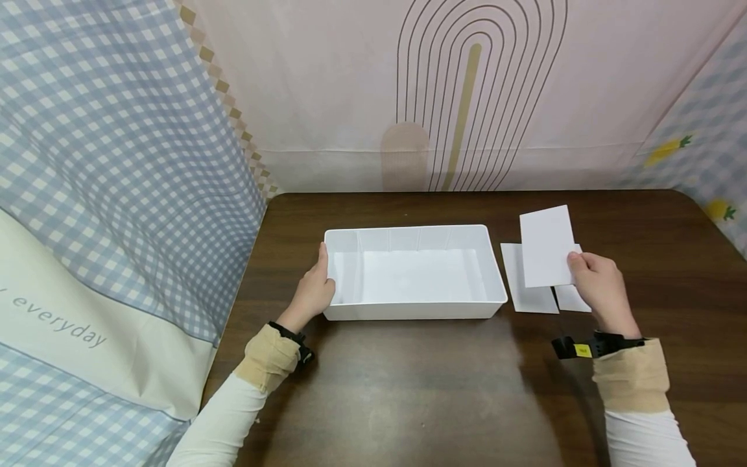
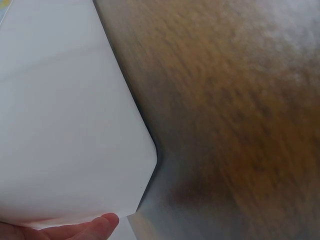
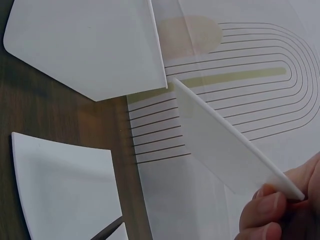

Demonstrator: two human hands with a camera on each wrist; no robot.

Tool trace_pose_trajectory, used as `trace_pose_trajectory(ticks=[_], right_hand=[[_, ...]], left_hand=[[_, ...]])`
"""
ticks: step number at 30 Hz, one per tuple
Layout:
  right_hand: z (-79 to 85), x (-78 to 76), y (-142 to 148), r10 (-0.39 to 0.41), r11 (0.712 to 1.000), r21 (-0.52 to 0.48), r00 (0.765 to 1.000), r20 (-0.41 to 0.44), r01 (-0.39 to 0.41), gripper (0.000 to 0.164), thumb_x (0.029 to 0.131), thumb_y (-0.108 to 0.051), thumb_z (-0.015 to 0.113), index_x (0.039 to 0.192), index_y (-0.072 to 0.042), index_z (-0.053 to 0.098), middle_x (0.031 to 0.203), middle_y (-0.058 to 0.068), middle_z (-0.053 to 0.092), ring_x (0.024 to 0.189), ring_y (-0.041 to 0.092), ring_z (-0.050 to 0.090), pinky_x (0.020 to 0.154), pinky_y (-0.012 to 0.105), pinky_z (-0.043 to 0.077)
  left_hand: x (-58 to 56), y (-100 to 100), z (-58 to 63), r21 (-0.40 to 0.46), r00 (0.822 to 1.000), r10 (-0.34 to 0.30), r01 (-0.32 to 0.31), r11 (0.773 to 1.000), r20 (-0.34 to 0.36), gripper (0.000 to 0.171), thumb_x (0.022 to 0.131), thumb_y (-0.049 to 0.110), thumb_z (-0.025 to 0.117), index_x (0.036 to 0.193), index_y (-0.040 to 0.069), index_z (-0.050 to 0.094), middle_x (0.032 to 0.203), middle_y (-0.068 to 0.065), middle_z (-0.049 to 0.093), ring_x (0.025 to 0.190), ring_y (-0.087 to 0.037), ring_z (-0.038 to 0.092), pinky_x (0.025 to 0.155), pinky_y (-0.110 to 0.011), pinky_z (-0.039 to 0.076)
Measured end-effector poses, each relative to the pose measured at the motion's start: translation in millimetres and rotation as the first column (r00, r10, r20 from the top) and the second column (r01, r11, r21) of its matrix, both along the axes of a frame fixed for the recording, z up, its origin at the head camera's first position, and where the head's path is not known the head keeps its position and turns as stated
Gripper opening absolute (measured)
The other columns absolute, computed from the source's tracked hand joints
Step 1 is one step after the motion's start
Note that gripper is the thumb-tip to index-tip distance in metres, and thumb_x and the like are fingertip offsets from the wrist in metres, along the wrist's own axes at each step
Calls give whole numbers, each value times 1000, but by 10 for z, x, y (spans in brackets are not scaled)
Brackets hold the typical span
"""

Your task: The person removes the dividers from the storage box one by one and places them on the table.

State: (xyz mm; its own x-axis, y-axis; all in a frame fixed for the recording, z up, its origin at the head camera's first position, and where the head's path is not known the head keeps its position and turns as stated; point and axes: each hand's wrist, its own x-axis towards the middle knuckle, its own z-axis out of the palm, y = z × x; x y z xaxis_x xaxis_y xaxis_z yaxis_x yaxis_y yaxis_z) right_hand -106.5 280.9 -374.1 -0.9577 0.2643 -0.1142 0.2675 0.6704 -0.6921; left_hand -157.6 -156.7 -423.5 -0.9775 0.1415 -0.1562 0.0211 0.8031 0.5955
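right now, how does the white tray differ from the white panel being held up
The tray has raised walls around a hollow; the panel is thin and flat. The tray is clearly larger than the panel. The tray sits on the table, while the panel is held up off it. Both are plain white.

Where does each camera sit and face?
Head: on the head, facing forward and down at the white rectangular plastic tray; left hand, right hand and white sleeves show.
Left wrist: worn there, facing the tray and brown wooden table; left fingers show.
Right wrist: worn there, facing the flat white rectangular panel; right fingers show.
Head and right wrist share tray and panel.
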Motion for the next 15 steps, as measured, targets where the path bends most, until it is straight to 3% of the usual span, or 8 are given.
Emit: trace_pose_trajectory(ticks=[11,15], right_hand=[[-42,-12,84,-21,998,57,1000,-19,22,56,94,-36,25,106,11,52,88,24,52,71,26,42,52,29,32],[-47,-8,109,-18,998,55,1000,-5,18,57,94,-36,24,109,12,50,91,26,52,73,28,42,53,30,32]], left_hand=[[-5,0,2,10,1000,10,-10,1000,16,74,83,4,35,142,10,-10,142,-21,26,41,-13,25,43,-27,29],[-5,-3,-3,12,1000,14,-14,1000,19,75,83,4,35,142,11,-10,142,-20,25,41,-13,25,44,-27,30]])
